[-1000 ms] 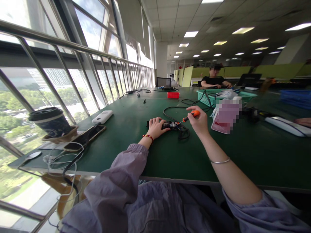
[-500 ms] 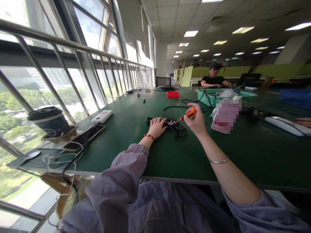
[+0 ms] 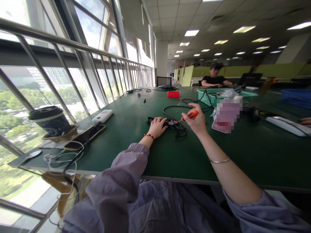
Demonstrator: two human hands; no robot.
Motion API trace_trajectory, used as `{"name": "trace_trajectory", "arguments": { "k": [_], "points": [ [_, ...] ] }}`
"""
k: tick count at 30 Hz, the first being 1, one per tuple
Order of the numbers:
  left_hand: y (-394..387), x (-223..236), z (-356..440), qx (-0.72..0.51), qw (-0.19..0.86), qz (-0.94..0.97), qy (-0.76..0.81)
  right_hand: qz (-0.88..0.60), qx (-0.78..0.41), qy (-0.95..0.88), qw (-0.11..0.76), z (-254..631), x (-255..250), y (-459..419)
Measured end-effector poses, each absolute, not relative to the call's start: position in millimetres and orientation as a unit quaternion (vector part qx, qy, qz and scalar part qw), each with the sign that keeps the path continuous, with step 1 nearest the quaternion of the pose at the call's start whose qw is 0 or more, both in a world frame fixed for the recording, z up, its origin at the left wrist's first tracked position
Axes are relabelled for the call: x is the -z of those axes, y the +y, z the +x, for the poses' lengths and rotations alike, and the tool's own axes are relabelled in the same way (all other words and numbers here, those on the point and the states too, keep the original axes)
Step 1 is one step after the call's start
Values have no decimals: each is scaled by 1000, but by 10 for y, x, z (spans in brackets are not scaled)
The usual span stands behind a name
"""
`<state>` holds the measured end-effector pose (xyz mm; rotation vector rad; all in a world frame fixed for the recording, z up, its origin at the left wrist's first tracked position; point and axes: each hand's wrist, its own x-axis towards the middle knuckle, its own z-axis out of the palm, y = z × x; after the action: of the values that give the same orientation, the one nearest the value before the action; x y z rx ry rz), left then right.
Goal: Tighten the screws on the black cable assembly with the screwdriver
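Observation:
A small black device (image 3: 170, 123) with a black cable (image 3: 181, 131) lies on the green table (image 3: 189, 155). My left hand (image 3: 157, 127) rests on the device's left end, fingers curled over it. In my right hand (image 3: 197, 121), closed just right of the device, is an orange-handled screwdriver (image 3: 191, 114). Its tip points down and left onto the device.
A dark coffee cup (image 3: 52, 122), a phone (image 3: 85, 137), white earphone wires (image 3: 60, 158) and a white power bank (image 3: 102, 116) lie at the left edge by the window railing. A red box (image 3: 173, 94), a green basket (image 3: 209, 95) and a seated person (image 3: 215, 79) are farther back.
My right hand with the screwdriver has shifted slightly left and lifted a little, with the handle angle changing. My left hand stays on the device.

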<state>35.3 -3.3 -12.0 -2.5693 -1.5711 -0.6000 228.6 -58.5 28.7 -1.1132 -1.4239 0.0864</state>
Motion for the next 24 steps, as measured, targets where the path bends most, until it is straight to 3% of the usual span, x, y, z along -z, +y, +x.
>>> {"name": "trace_trajectory", "arguments": {
  "k": [14, 20, 24],
  "points": [
    [-25, 126, 344, 194, 33, -837, -510, -519, -28, -608, 600, 2281, -296, -590],
    [-33, 119, 340, 195, 32, -837, -510, -462, -45, -627, 626, 2244, -292, -584],
    [-25, 124, 337, 196, 34, -837, -509, -514, -35, -593, 618, 2245, -301, -598]
  ]
}}
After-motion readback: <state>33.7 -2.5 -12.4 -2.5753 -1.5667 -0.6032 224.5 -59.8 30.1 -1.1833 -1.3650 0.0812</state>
